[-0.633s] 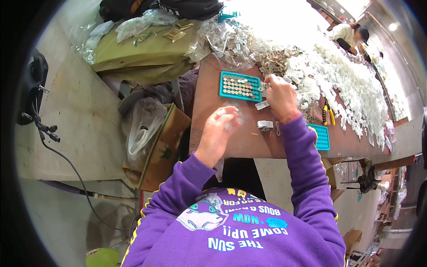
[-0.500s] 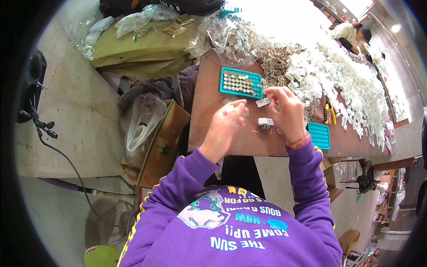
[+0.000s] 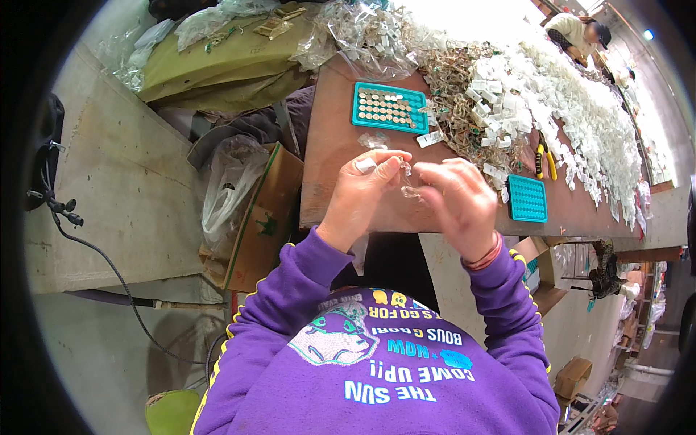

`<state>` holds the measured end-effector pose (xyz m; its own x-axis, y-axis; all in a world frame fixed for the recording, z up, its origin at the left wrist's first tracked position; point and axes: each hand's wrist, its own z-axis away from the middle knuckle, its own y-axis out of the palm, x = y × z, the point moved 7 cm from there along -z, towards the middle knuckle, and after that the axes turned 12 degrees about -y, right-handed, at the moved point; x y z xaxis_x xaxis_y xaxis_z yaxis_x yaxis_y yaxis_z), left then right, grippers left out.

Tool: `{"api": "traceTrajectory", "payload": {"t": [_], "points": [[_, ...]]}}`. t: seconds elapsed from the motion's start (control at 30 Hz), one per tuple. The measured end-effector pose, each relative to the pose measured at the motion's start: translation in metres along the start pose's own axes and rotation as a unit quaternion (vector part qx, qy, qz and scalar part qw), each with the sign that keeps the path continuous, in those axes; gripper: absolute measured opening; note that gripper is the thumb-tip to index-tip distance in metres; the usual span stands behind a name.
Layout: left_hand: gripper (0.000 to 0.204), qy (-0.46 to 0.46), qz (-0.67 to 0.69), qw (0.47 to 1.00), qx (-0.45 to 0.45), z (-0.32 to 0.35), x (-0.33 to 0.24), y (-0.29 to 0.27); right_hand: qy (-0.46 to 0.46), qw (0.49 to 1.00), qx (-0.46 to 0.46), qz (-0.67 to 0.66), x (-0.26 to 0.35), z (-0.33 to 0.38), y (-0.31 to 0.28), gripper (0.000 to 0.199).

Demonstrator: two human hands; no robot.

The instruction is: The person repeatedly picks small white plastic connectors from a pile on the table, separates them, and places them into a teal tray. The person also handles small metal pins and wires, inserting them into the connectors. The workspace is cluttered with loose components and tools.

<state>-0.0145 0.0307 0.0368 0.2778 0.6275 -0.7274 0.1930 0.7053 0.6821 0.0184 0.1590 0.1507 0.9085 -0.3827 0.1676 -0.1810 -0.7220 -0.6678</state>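
Observation:
My left hand [image 3: 357,196] is closed in a pinch on a small clear looped piece [image 3: 408,190] near the table's front edge. A white tag [image 3: 365,166] rests against its fingers; I cannot tell whether it is joined to the clear piece. Facing it, my right hand [image 3: 464,210] has its fingertips right by the clear loop. Motion smears those fingers, so their grip is unclear. Beyond both hands lies a teal tray [image 3: 355,122] with rows of round metallic discs, and a white tag [image 3: 429,139] lies at its near right corner.
A large heap of white tags and clear pieces [image 3: 573,123] spreads across the table, with tangled brown cords [image 3: 453,101] alongside. Yellow-and-black pliers [image 3: 544,158] lie near a second teal tray [image 3: 528,198]. A cardboard box [image 3: 255,217] stands left. Another person [image 3: 576,36] is at far right.
My hands have come closer together, and the left fingers have closed on the clear piece. My right hand has drawn back from beside the tray. The whole view has shifted slightly.

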Motion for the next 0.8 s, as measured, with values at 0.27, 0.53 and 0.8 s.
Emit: {"api": "traceTrajectory", "payload": {"t": [0.27,0.53,0.8], "points": [[0.027,-0.068,0.055,0.995,0.057,0.009,0.009,0.014,0.056,0.993,0.046,-0.089,-0.012,-0.01,0.0,0.02],[0.021,-0.098,0.099,0.983,0.116,0.01,0.019,0.021,-0.03,0.997,0.058,-0.036,-0.003,-0.007,-0.006,0.026],[0.022,-0.126,0.099,0.975,0.151,0.017,0.017,0.031,-0.113,0.99,0.061,-0.054,0.001,-0.003,-0.009,0.033]]}}
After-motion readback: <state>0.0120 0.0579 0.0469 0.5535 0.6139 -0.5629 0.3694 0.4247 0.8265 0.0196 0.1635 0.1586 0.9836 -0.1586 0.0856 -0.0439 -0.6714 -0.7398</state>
